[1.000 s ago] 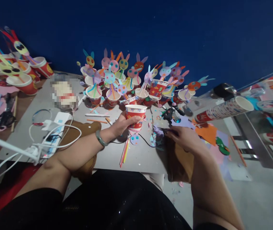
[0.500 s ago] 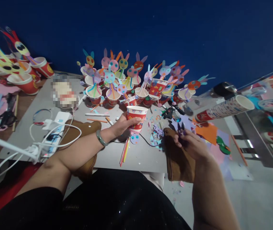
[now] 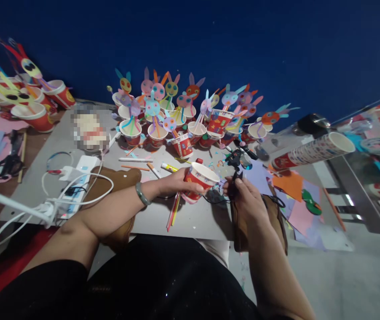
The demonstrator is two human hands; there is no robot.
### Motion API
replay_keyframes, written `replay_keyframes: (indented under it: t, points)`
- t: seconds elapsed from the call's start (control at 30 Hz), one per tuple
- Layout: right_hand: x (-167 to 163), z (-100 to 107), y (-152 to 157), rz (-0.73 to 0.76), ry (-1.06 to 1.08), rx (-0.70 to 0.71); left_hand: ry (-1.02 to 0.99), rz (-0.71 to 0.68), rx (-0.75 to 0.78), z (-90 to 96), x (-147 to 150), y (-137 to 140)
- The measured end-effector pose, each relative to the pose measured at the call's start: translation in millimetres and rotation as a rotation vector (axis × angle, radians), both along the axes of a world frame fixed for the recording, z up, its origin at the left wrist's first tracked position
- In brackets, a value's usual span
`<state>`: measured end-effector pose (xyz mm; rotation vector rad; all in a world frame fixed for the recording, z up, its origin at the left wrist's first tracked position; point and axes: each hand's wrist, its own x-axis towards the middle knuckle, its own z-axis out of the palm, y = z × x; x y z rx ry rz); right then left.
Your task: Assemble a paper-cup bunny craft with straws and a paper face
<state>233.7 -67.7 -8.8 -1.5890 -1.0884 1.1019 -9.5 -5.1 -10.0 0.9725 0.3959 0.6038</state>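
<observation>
My left hand [image 3: 179, 182] is closed around a red-and-white paper cup [image 3: 199, 184], thumb across its front, with the mouth tilted up to the right. Just right of the cup, my right hand [image 3: 248, 195] grips a dark pointed tool [image 3: 235, 181] with its tip upward; the fingers hide most of it, so its kind is unclear. Below the cup, several coloured strips [image 3: 174, 213] lie on the grey table [image 3: 183, 229]. A yellow marker [image 3: 169, 168] rests behind my left hand. Farther back stands another red cup [image 3: 182, 146] bearing a paper animal head.
Many cups with paper rabbit-like heads [image 3: 152, 106] crowd the back. A long cup stack [image 3: 310, 153] leans at right, near orange paper [image 3: 288, 184] and green scissors [image 3: 310, 202]. A power strip [image 3: 79, 182] with white cables lies left. Brown cloth [image 3: 240, 226] hangs over the front edge.
The cup in my left hand has moved right and down and tipped to the right. My right hand has come left with the dark tool, closer to the cup.
</observation>
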Motion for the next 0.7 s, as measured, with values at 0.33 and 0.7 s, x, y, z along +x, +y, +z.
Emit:
replay_keyframes:
  t: [0.33,0.7]
  points:
    - [-50.6,-3.1,-3.6,0.057,0.25,-0.027,0.119,-0.276,0.171,-3.6,1.1,-1.5]
    - [-39.9,-6.5,-2.7,-0.058,0.053,0.128,0.156,-0.287,0.191,-5.0,-0.7,-0.1]
